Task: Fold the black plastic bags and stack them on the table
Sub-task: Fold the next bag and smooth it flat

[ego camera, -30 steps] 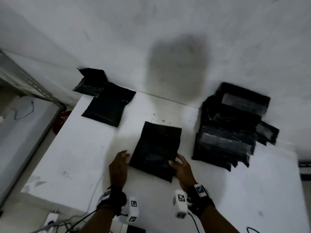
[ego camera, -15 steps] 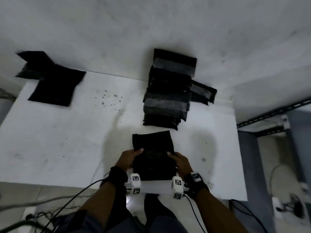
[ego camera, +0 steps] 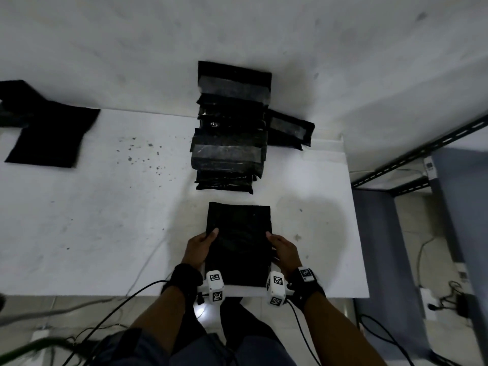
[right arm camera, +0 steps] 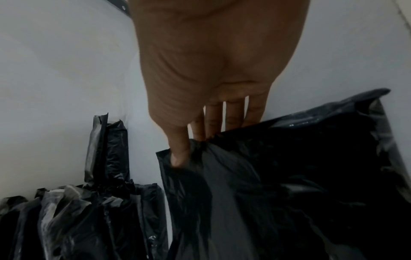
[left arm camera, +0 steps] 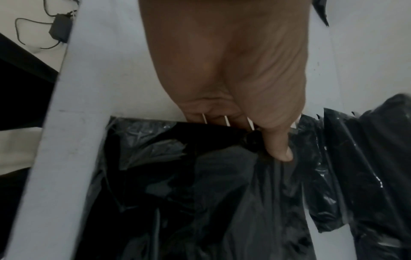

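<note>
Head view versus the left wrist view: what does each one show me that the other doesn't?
Only the head view shows the right hand on the bag's right edge, the whole stack of folded bags behind, and the flat bags at far left. Only the left wrist view shows the left hand from below, thumb on top and fingers under the edge. Both show the black bag on the white table.

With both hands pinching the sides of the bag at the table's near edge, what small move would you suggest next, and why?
Probably fold its near end away onto the far half. The left hand and right hand pinch opposite edges of the bag, which lies flat and longer than those in the folded stack.
</note>
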